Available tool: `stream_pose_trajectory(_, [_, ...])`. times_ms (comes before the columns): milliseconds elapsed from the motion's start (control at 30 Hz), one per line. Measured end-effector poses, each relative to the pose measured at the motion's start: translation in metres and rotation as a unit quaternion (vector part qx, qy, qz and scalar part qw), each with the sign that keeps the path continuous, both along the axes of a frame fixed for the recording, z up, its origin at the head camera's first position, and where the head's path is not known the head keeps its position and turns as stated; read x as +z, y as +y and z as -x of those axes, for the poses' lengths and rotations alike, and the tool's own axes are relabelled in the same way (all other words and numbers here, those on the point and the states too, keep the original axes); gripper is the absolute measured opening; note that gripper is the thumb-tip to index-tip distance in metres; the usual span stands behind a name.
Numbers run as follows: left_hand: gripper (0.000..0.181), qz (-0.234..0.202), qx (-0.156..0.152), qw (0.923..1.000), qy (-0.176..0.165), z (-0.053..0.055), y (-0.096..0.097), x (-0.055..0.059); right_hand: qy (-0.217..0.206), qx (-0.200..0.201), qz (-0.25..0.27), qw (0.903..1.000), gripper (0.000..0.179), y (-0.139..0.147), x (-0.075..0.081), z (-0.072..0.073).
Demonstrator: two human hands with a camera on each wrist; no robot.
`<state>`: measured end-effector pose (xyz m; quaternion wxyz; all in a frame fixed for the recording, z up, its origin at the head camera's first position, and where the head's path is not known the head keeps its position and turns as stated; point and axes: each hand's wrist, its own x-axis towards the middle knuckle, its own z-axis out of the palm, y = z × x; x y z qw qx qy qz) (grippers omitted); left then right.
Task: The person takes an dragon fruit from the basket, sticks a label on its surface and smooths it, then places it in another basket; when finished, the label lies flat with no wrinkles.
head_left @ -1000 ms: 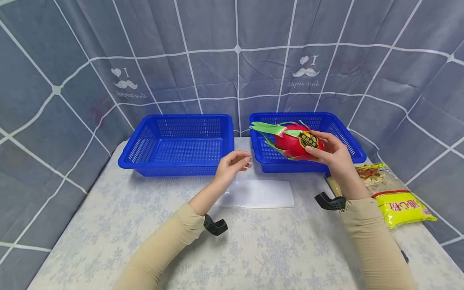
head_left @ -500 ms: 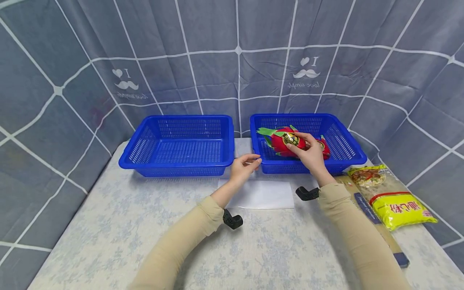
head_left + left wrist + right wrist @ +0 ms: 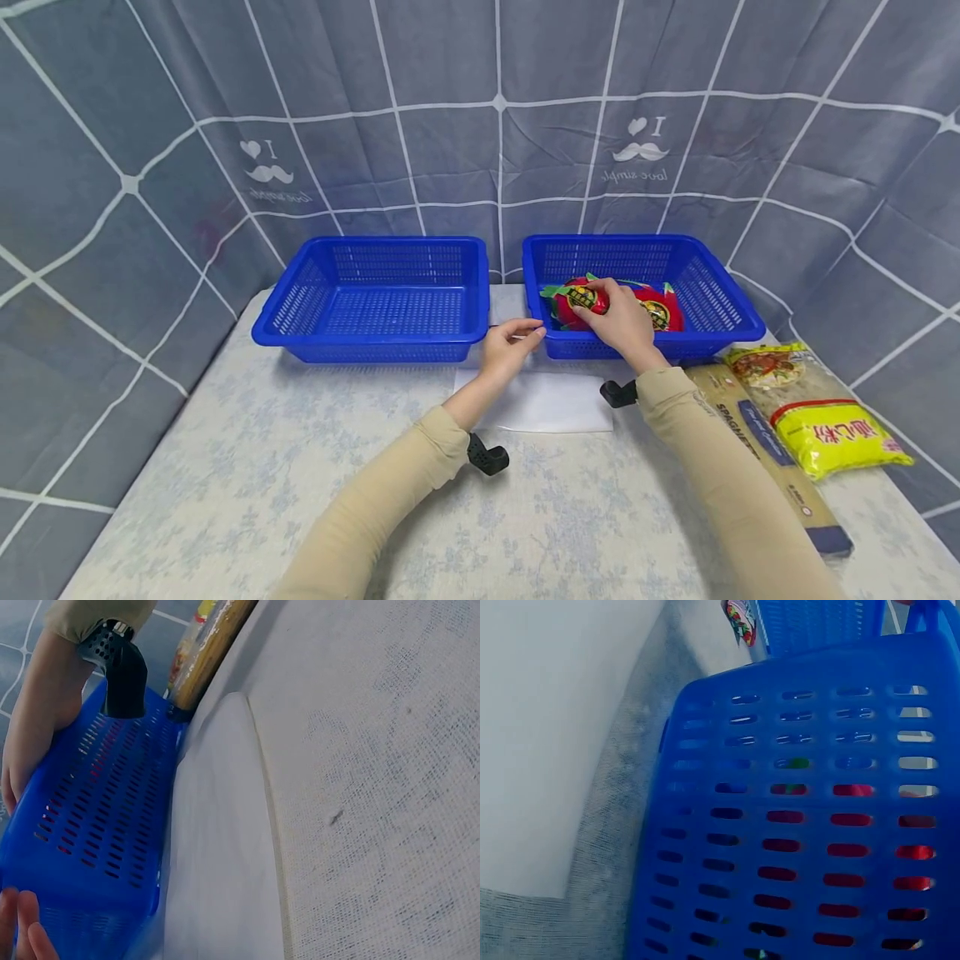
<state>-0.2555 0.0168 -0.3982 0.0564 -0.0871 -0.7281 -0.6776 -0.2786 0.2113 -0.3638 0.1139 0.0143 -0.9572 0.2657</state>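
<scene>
In the head view, my right hand reaches down into the right blue basket and grips a red dragon fruit with a black and gold label. The fruit lies low in the basket, its green leaf tips pointing left. Just right of it, a second dragon fruit is partly covered by my hand. My left hand has its fingertips at the front left corner of the same basket, fingers loosely bent. Those fingertips also show by the basket corner in the left wrist view. Red shows through the basket slots in the right wrist view.
A second blue basket stands on the left with nothing in it. White paper lies flat before the baskets. At the right are a spaghetti pack and a yellow and clear food bag. A grey curtain hangs behind.
My right hand has lowered the dragon fruit into the right basket, and the other dragon fruit has come into view. My left hand has moved right to that basket's corner.
</scene>
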Motion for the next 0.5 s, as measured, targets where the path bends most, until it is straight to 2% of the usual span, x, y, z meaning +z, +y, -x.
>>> stream_pose_trajectory(133, [0.02, -0.006, -0.003, 1.0, 0.002, 0.0, 0.001, 0.0, -0.019, -0.005, -0.014, 0.9997, 0.064, -0.001, 0.003, 0.002])
stream_pose_trajectory(267, [0.021, 0.013, -0.017, 0.9998, -0.002, -0.001, 0.001, 0.001, -0.045, -0.004, -0.013, 0.9989, 0.065, 0.0, 0.007, 0.001])
stream_pose_trajectory(400, [0.025, 0.035, -0.059, 0.9974, -0.02, -0.009, -0.007, 0.007, -0.074, 0.001, 0.006, 0.9972, 0.06, 0.004, 0.012, -0.004])
stream_pose_trajectory(433, [0.027, 0.044, -0.075, 0.9958, -0.028, -0.016, -0.011, 0.015, -0.079, 0.0, 0.012, 0.9968, 0.059, 0.005, 0.013, -0.006])
stream_pose_trajectory(500, [0.03, 0.068, -0.105, 0.9917, -0.029, -0.024, -0.022, 0.021, -0.075, 0.003, 0.019, 0.997, 0.057, 0.008, 0.016, -0.012])
